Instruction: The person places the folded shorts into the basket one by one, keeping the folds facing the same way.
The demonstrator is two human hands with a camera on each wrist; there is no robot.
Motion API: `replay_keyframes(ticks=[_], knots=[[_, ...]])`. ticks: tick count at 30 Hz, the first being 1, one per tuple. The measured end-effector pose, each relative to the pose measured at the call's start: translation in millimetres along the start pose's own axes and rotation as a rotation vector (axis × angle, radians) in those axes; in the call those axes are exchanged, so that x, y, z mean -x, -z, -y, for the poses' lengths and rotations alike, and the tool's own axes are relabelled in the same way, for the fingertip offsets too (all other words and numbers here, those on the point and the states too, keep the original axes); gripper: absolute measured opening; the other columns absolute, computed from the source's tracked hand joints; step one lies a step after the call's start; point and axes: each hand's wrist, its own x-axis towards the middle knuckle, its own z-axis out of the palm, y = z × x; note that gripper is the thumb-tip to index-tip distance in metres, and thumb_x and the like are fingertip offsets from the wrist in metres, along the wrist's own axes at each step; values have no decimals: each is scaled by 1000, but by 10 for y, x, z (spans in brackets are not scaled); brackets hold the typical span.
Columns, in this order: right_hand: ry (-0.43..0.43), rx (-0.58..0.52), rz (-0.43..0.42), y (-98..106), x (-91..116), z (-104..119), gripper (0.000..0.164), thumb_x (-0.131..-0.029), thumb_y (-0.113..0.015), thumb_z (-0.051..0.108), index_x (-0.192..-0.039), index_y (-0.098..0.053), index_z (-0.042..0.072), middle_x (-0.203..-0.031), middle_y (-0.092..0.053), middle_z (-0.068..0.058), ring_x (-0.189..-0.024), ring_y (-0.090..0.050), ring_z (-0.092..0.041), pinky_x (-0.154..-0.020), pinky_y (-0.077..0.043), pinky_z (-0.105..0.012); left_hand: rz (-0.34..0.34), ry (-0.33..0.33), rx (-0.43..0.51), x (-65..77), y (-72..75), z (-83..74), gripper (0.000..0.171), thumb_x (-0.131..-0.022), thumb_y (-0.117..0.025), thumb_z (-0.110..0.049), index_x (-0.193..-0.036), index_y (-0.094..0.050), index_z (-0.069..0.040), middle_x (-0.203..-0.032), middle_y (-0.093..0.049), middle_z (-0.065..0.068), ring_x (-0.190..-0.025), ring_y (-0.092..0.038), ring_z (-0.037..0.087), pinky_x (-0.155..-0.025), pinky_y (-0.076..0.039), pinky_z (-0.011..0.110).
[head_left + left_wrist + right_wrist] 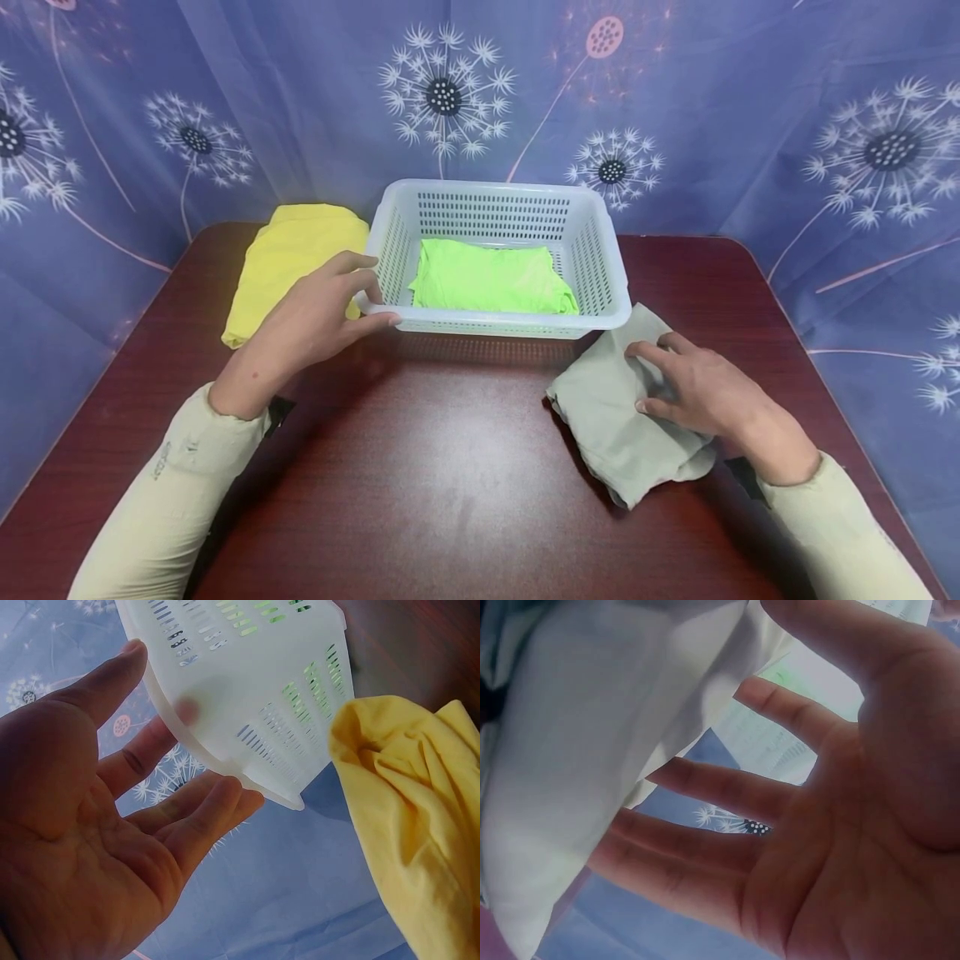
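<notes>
One yellow cloth sits leftmost, partly behind your left hand, fingers spread at a perforated plastic basket. Its rim hides the near edge of a lime-green cloth inside. Rightward, on the table, a gray cloth hides fingertips of your spread right hand.

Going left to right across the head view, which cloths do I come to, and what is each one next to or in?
Yellow cloth, by the left hand → bright green cloth, in the pale basket → gray cloth, by the right hand.
</notes>
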Motion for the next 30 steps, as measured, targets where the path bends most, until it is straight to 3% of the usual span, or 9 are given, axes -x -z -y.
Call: replay_keyframes(ticks=[18, 24, 30], knots=[[-27, 43, 18, -17, -2, 152, 67, -84, -92, 35, -138, -55, 21, -109, -58, -15, -66, -57, -23, -67, -55, -50, -8, -6, 7, 3, 1, 5, 30, -92, -86, -36, -92, -67, -14, -150, -56, 14, -123, -62, 35, -85, -53, 47], [-40, 47, 24, -24, 1, 198, 67, -85, -91, 37, -139, -55, 22, -110, -58, -16, -68, -59, -25, -68, -56, -51, -3, -1, 6, 5, 1, 5, 29, -92, -86, -36, -92, -67, -14, -150, -55, 14, -116, -65, 35, -81, -52, 45], [-57, 62, 37, -28, -6, 234, 69, -85, -90, 41, -140, -54, 22, -111, -58, -19, -70, -62, -31, -68, -56, -55, 0, 0, 4, 2, 5, 7, 29, -92, -86, -37, -91, -67, -14, -150, -55, 14, -122, -62, 36, -83, -53, 46]])
